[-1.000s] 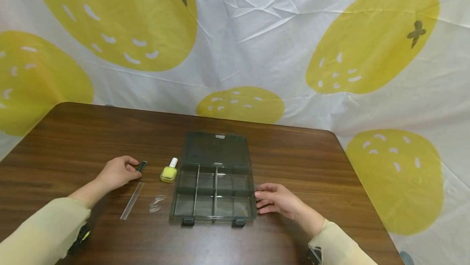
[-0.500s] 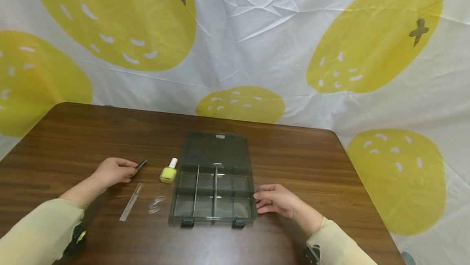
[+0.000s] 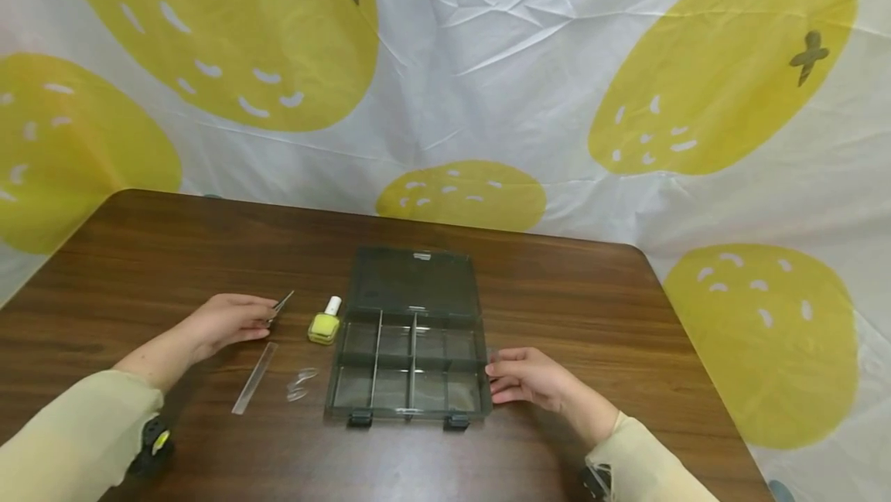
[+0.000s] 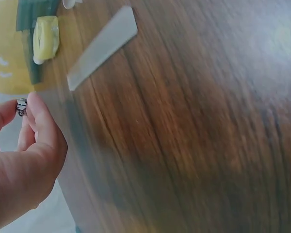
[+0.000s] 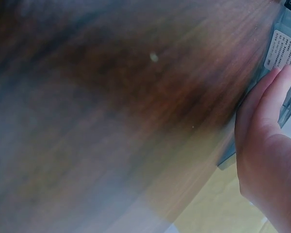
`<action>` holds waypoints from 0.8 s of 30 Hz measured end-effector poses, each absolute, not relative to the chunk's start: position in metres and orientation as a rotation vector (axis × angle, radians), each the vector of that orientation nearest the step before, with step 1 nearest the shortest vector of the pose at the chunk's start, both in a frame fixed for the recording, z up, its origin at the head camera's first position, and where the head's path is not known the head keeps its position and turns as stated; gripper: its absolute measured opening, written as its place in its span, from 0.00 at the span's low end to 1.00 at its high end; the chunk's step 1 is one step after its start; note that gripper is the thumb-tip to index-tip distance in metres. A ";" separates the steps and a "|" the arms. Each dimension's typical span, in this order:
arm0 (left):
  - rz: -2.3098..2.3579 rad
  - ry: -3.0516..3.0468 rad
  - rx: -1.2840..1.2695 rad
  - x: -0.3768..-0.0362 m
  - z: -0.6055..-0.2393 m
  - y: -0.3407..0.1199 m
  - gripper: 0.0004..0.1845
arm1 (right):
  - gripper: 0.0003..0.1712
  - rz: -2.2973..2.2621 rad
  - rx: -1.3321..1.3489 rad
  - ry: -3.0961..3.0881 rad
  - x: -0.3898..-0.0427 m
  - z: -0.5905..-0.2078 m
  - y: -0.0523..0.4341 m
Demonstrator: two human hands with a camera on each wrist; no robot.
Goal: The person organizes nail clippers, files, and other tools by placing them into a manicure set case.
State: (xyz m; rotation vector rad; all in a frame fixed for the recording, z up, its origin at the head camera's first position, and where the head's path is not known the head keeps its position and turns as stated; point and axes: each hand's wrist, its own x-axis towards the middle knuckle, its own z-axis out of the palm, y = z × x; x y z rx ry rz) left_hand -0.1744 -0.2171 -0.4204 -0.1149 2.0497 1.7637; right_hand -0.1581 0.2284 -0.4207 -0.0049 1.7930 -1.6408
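Observation:
My left hand point(image 3: 226, 324) pinches a small metal nail clipper point(image 3: 281, 305) between thumb and fingertips, above the left side of the table. Its far end points up and right in the head view; in the left wrist view the clipper point(image 4: 22, 106) shows end-on. The fingers of my right hand point(image 3: 529, 380) lie against the right side of a smoky grey divided box point(image 3: 409, 414), whose lid is folded back. The right wrist view shows those fingers nearly straight on the side wall, over a printed white label point(image 5: 283, 51).
Left of the box stands a yellow nail polish bottle point(image 3: 324, 328) with a white cap. Nearer me lie a clear flat strip point(image 3: 254, 378) and several small clear curved pieces point(image 3: 301, 383). A fruit-print curtain point(image 3: 487, 100) hangs behind the wooden table point(image 3: 557, 301).
The nail clipper has turned in my left hand, from dark flat side showing to a thin, edge-on V. The right hand stays at the box.

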 end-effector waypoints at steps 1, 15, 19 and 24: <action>1.763 2.043 -0.109 -0.174 -0.419 -0.215 0.26 | 0.18 -1.641 -0.004 1.794 -0.158 -0.421 0.228; 1.856 1.895 -0.020 -0.174 -0.409 -0.187 0.28 | 0.29 -1.626 -0.010 1.801 -0.157 -0.421 0.228; 1.866 1.866 -0.002 -0.175 -0.406 -0.179 0.29 | 0.32 -1.623 -0.007 1.804 -0.158 -0.421 0.228; 1.869 1.841 0.032 -0.176 -0.403 -0.168 0.28 | 0.30 -1.622 -0.007 1.800 -0.158 -0.421 0.227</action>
